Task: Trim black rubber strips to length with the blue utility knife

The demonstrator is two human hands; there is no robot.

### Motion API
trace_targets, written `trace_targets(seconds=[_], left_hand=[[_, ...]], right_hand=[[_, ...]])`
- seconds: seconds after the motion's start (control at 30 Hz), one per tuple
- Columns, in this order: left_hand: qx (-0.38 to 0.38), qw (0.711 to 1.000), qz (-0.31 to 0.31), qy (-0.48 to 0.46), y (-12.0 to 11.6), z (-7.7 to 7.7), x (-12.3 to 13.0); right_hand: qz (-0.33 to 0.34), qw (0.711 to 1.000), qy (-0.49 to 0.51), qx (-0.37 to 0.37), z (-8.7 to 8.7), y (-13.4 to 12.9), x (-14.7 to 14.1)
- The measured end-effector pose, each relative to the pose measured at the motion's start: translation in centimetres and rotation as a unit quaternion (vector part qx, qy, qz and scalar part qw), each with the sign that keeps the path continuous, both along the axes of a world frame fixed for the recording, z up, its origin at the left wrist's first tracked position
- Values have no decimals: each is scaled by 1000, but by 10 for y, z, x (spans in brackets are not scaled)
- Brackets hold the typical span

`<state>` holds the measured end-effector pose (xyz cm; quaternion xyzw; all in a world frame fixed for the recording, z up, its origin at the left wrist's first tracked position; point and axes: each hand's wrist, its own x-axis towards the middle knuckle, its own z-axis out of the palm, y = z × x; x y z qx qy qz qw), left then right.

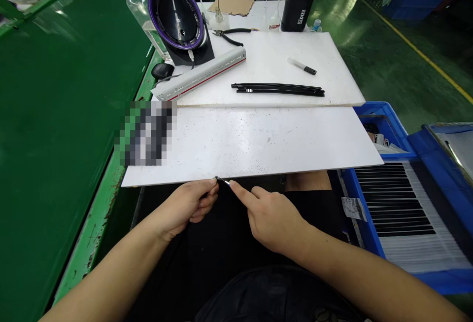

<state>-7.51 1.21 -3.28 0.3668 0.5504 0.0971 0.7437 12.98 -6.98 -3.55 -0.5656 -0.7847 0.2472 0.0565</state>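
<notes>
The left grip is closed in a fine pinch on a small dark piece, just off the tabletop's near edge. To its right, the right grip is closed round a slim tool, index finger laid along it, tip at the piece. Good control here wants a firm pinch, light pressure and the left thumb clear of the tip. Black strips lie beyond both.
</notes>
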Motion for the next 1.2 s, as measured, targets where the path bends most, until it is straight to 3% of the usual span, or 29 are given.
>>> trace_targets(seconds=[0.2,0.53,0.8,1.07,1.2], left_hand=[[3,1000,2,3,0,1,2],[-7,1000,3,-1,0,0,0],[3,1000,-15,-2,3,-1,-3],[-4,1000,23,-6,-3,1,3],[-6,999,33,-3,-5,0,5]], right_hand=[[-33,997,70,-2,0,2,1],[22,998,-46,45,2,-1,-3],[-3,1000,24,16,1,1,4],[10,999,-40,28,-1,-5,-6],[-20,999,25,10,-1,-5,-5]])
